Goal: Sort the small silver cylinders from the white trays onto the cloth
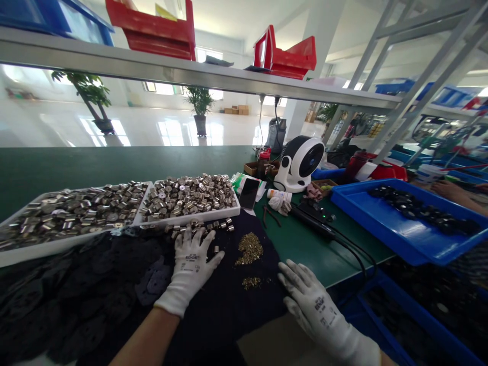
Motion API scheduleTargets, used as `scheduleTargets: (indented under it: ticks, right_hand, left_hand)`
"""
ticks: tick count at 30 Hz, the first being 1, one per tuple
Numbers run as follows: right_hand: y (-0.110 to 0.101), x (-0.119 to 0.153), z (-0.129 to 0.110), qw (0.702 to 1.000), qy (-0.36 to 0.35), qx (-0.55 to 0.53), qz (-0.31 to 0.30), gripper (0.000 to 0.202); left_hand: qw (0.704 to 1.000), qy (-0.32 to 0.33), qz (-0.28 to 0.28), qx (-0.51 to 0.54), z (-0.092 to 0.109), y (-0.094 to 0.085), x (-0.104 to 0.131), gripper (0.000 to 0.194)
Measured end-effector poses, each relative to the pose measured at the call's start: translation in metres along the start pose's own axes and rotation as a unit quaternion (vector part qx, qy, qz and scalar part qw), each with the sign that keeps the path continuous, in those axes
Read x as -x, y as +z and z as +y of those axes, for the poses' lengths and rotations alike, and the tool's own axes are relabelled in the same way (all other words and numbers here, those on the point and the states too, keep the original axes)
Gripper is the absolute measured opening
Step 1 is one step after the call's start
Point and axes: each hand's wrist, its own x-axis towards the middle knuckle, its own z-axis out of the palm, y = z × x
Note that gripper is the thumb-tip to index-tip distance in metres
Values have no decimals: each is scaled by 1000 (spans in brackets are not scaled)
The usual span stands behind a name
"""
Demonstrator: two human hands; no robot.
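Both my hands wear white gloves. My left hand [192, 262] lies flat, fingers spread, on a dark cloth [229, 300], its fingertips among loose small metal cylinders [213, 226] spilled in front of a white tray [190, 219]. My right hand [310, 300] rests palm down, fingers apart, at the cloth's right edge near the table's front. Between the hands sit a pile of tiny brass bits [249, 249] and a smaller scatter [251, 282]. Neither hand holds anything.
Another white tray [23, 254] of metal cylinders lies at left, above a heap of black flat parts [87, 284]. A phone [249, 193], white fan [299, 162], black cabled tool [316, 221] and blue tray [396, 234] of black parts are to the right. Another person's hand [453, 192] is far right.
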Motion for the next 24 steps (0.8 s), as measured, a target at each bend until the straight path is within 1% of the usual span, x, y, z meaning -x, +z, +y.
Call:
scheduleTargets:
  ticks: [3, 7, 9, 11, 13, 15, 17, 18, 22, 24]
  right_hand:
    - [-3, -3, -6, 999, -19, -21, -25, 53]
    - [2, -9, -12, 999, 6, -1, -37, 56]
    - [7, -14, -19, 998, -11, -15, -62, 59]
    - [10, -23, -28, 993, -32, -52, -99, 64]
    - [14, -34, -33, 987, -34, -91, -130, 66]
    - [16, -45, -34, 984, -10, -112, -137, 64]
    - [17, -53, -32, 985, 17, -118, -127, 61]
    - [16, -56, -30, 985, 16, -120, -125, 59]
    - [12, -57, -27, 975, -52, -143, -161, 58]
    - [13, -57, -25, 976, -43, -135, -165, 60]
  left_hand:
    - [1000, 0, 1, 8, 0, -1, -1, 59]
    - [1000, -1, -1, 17, 0, -2, -1, 58]
    - [1000, -1, -2, 25, 0, -2, -1, 58]
    - [1000, 0, 0, 31, 0, -2, -1, 57]
    - [999, 0, 3, 33, 0, -1, -1, 57]
    - [999, 0, 6, 31, 0, 0, -1, 57]
    - [999, -1, 9, 32, -1, 1, -1, 57]
    - [999, -1, 10, 34, -1, 1, -1, 56]
    - [999, -3, 13, 45, -1, 2, 0, 56]
    - [999, -5, 12, 43, 0, 2, -1, 57]
